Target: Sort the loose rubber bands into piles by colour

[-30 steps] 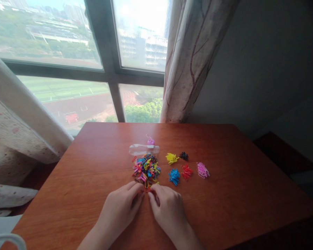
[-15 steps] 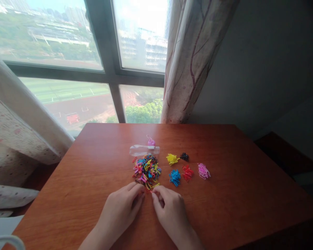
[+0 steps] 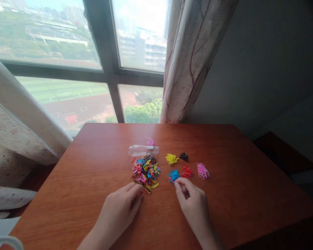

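A mixed heap of small coloured rubber bands [image 3: 146,169] lies at the middle of the table. My left hand [image 3: 123,205] rests at the heap's near edge, thumb and fingers pressed together; whatever is between the fingertips is hidden. My right hand [image 3: 191,198] pinches a reddish rubber band [image 3: 172,180] at the near edge of the blue pile [image 3: 174,174]. Beside that pile are a red pile [image 3: 187,171] and a pink pile [image 3: 203,171]. Farther back sit a yellow pile [image 3: 171,159] and a black pile [image 3: 183,157].
A clear plastic bottle [image 3: 141,150] lies on its side behind the heap, with a pink round cap-like piece [image 3: 150,142] behind it. The wooden table [image 3: 94,156] meets a window [image 3: 135,100] and curtains [image 3: 181,69]. A white curved object [image 3: 7,239] stands at lower left.
My right hand has moved right, from the heap's near edge to the blue pile, carrying the reddish rubber band. My left hand has stayed nearly still.
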`<move>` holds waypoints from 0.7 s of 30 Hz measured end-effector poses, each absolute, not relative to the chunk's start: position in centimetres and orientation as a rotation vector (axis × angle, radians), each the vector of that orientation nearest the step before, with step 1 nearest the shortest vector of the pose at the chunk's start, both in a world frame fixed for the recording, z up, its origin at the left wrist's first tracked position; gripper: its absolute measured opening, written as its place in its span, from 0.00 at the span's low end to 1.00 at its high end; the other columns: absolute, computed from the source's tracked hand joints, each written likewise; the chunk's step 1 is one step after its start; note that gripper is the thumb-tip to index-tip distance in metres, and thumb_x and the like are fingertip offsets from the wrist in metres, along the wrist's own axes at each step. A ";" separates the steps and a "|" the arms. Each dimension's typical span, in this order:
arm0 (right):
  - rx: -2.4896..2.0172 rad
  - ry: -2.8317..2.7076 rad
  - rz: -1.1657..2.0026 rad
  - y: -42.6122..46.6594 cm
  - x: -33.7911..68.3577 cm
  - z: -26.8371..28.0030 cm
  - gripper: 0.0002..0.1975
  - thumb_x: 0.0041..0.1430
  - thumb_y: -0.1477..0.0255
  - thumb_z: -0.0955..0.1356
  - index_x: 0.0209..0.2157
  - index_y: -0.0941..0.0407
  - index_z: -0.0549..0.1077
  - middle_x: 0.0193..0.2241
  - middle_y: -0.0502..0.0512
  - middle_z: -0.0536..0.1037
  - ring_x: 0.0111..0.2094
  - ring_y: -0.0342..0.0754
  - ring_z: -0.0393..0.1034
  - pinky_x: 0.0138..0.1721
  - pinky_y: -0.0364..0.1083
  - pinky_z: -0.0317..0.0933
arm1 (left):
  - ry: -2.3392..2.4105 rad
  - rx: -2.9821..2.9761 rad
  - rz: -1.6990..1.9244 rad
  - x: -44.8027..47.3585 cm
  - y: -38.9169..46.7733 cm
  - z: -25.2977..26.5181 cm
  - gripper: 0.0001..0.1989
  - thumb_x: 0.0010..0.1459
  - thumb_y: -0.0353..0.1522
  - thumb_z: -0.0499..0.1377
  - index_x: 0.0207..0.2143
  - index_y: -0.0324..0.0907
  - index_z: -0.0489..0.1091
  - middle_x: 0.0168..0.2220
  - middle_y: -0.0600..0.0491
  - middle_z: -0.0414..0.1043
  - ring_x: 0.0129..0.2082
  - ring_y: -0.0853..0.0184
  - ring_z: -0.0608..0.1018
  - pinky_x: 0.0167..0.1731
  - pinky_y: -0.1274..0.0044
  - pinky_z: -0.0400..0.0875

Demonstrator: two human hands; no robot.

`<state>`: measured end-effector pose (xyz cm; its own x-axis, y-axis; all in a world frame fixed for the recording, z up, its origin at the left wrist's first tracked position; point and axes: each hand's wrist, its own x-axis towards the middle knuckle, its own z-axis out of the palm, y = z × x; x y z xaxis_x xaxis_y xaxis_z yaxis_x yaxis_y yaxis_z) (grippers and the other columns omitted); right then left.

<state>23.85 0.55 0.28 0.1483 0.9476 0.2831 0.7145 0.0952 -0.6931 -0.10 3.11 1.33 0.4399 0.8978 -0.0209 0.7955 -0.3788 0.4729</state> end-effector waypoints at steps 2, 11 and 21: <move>-1.741 -1.574 0.247 1.1 26.0 0.0 0.13 0.65 0.63 0.63 0.34 0.55 0.75 0.20 0.48 0.72 0.20 0.43 0.67 0.26 0.40 0.55 | 1.436 2.287 0.321 -0.1 3.1 1.3 0.11 0.65 0.31 0.48 0.40 0.48 0.69 0.37 0.55 0.75 0.36 0.66 0.79 0.32 0.79 0.66; -1.913 -1.611 -0.006 2.2 29.4 -1.6 0.17 0.66 0.61 0.60 0.34 0.54 0.76 0.21 0.51 0.75 0.21 0.46 0.68 0.25 0.42 0.54 | 1.445 2.289 0.306 0.0 3.2 1.5 0.11 0.65 0.31 0.48 0.40 0.48 0.69 0.38 0.55 0.75 0.36 0.66 0.79 0.32 0.79 0.66; -1.774 -1.591 0.130 1.2 26.9 -0.8 0.13 0.65 0.64 0.63 0.33 0.54 0.75 0.20 0.48 0.73 0.21 0.44 0.67 0.26 0.41 0.55 | 1.445 2.299 0.318 -0.1 3.2 1.6 0.11 0.65 0.31 0.48 0.40 0.47 0.70 0.38 0.54 0.76 0.36 0.66 0.79 0.32 0.79 0.67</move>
